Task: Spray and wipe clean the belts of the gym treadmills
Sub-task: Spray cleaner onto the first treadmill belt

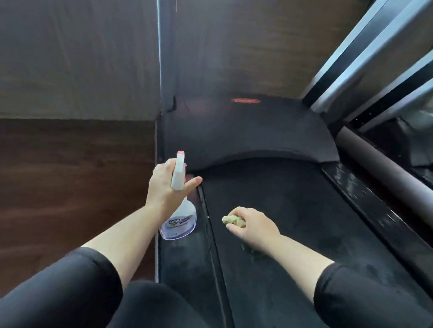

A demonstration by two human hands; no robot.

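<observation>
The left hand [166, 185] is gripping the spray bottle [180, 222] by its neck over the left rail [187, 257]. The right hand [255, 228] is clutching a yellowish cloth [233, 220] on the belt [297, 220].

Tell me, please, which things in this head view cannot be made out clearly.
Head view only.
The label of the spray bottle is blurred and unreadable; the left hand hides its trigger.
The cloth shows only a yellowish tip; fingers of the right hand hide the rest.
The red logo on the motor cover is blurred.
The near end of the belt is hidden by the legs and cut by the bottom edge.
</observation>
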